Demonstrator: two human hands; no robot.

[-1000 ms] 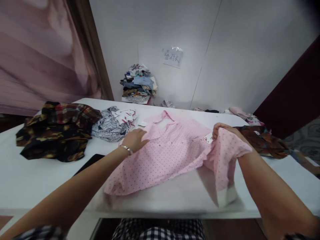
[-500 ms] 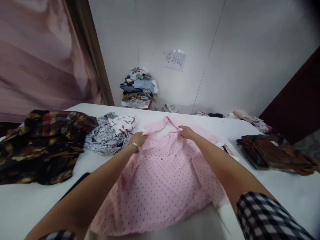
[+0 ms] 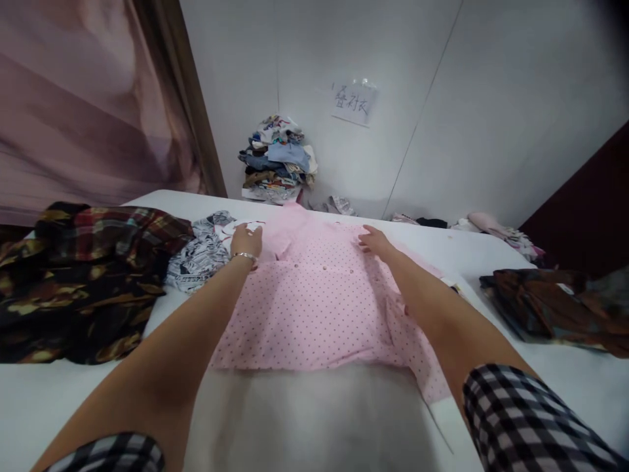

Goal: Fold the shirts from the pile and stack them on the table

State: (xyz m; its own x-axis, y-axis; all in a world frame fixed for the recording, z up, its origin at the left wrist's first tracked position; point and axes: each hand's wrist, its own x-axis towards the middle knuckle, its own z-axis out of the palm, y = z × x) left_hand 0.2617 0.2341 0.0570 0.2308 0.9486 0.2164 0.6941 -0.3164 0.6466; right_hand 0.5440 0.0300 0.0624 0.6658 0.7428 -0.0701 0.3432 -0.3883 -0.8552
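A pink dotted shirt (image 3: 314, 301) lies spread flat on the white table (image 3: 304, 419), collar toward the far edge. My left hand (image 3: 244, 241) rests flat on the shirt's left shoulder, a bracelet on its wrist. My right hand (image 3: 374, 240) lies flat on the right shoulder, fingers stretched out. Neither hand grips the cloth. My right forearm covers part of the shirt's right side.
A dark plaid garment (image 3: 83, 275) lies heaped at the left, a black-and-white printed one (image 3: 199, 259) beside my left hand. A brown patterned folded garment (image 3: 555, 308) sits at the right. A stack of clothes (image 3: 278, 160) stands against the wall, with more small clothes (image 3: 491, 226) at the far right.
My right hand let go of the shirt's right sleeve and came to the collar. Both hands then slid apart onto the shoulders, and the shirt now lies flatter and farther from me.
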